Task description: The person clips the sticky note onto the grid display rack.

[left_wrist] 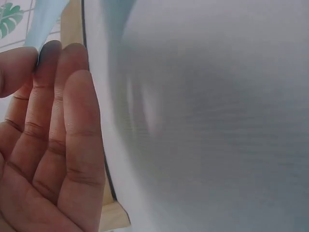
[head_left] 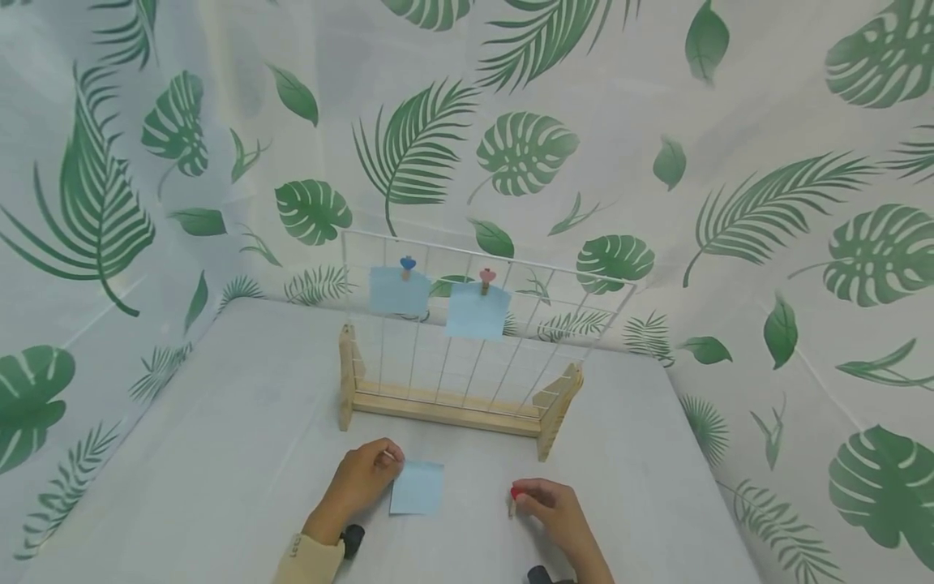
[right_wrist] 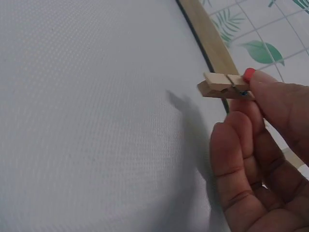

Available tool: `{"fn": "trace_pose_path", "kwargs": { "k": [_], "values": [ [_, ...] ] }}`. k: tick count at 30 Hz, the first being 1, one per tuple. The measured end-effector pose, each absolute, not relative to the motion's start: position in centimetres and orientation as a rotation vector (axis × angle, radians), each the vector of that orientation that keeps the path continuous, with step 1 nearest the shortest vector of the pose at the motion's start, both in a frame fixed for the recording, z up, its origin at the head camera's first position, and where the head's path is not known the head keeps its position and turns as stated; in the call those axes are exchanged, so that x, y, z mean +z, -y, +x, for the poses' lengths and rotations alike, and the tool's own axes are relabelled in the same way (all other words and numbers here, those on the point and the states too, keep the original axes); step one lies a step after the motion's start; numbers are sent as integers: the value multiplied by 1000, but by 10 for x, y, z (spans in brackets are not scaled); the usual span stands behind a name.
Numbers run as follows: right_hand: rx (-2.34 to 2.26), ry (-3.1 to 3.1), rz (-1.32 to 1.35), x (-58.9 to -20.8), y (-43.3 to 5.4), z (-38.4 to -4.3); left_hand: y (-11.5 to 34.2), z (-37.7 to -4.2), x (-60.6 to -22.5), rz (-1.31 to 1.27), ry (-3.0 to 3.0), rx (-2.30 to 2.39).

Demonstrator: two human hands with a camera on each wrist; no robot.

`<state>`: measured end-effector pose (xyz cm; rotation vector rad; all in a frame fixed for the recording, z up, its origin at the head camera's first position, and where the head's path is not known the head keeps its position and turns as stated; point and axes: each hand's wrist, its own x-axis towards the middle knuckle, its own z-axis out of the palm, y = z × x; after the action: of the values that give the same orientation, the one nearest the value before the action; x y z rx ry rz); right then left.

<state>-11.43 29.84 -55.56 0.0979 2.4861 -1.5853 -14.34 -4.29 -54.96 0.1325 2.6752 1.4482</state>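
A light blue paper square (head_left: 418,489) is pinched at its upper left corner between the thumb and fingertips of my left hand (head_left: 367,474). In the left wrist view, part of that blue paper (left_wrist: 44,21) rises from the pinch. My right hand (head_left: 552,504) holds a small wooden clothespin (right_wrist: 219,86) with a red top between thumb and fingers, above the white tabletop. Behind both hands stands a white wire grid (head_left: 503,369) in a wooden base (head_left: 445,411). Two blue paper squares hang on it, one by a blue heart clothespin (head_left: 407,266), one by a pink heart clothespin (head_left: 486,279).
The white tabletop (head_left: 241,422) spreads around the stand. Leaf-printed sheeting (head_left: 620,105) encloses the back and both sides. The wooden base's right foot (head_left: 558,414) stands just beyond my right hand. A dark wrist camera (head_left: 353,541) sits at my left wrist.
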Motion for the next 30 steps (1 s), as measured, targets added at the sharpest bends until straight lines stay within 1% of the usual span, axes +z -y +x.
{"fn": "trace_pose_path", "kwargs": {
  "k": [7, 17, 30],
  "values": [
    [-1627, -2533, 186, -550, -295, -115, 42, -145, -544, 126, -2655, 1521],
    [-1734, -2518, 88, -539, -298, -114, 36, -146, -541, 166, -2615, 1650],
    [-1798, -2595, 84, -516, -295, -116, 31, -150, -534, 162, -2490, 1803]
  ]
}}
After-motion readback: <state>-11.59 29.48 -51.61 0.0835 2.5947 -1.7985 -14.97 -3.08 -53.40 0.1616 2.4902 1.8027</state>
